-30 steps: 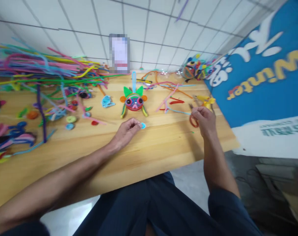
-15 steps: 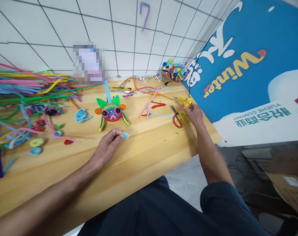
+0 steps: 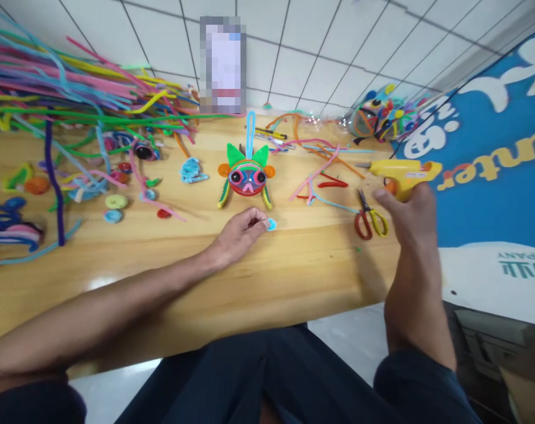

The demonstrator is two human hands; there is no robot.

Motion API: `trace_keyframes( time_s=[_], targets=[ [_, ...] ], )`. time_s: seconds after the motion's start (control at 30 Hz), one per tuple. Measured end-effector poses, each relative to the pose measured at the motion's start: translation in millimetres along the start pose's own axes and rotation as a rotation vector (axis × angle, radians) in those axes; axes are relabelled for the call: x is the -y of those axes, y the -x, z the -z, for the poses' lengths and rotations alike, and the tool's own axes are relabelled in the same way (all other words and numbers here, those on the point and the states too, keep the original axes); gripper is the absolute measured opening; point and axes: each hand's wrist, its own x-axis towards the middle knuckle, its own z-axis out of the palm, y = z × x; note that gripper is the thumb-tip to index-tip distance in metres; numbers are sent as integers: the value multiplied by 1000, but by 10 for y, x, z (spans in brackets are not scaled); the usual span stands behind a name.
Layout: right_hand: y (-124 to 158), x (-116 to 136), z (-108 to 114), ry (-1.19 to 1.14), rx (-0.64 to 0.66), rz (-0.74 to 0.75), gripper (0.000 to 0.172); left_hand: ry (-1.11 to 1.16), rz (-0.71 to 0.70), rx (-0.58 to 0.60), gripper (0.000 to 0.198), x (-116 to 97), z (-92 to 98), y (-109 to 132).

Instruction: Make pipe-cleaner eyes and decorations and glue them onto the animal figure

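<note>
your left hand [image 3: 238,238] pinches the small blue disc [image 3: 272,224] between thumb and fingers, its free edge poking out to the right, on the near side of the toy [image 3: 248,182]. your right hand [image 3: 413,218] is wrapped around the handle of the yellow gun [image 3: 404,170], nozzle pointing left, well apart from the disc. whether a finger is on the trigger, i can't tell. the toy, with its 2 green ears, rests on the table [image 3: 294,271], touched by neither hand.

you look to be at the start of a gluing step, part and tool both in hand; the disc is too small in view to tell if it bears glue. the next move seems to call for bringing the nozzle over to the disc, clear of the scissors [image 3: 366,208] between your hands, while you hold the rim so that 1 face is free. mind your fingertips: the nozzle may be hot, and glue could easily reach skin.
</note>
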Motion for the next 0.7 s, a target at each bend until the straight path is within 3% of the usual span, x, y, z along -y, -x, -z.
trace_keyframes(
  time_s=[0.1,0.2,0.43,0.7],
  targets=[
    [327,460,-249,6,168,10,49,-33,-5,21,27,-19,17,11],
    [515,663,-457,57,276,97,42,-78,-21,38,25,-26,25,11],
    [531,625,-603,175,312,303,24,-135,-83,91,21,3,33,5],
    [515,536,-698,196,379,299,18,-167,-129,106,18,-5,40,3]
  ],
)
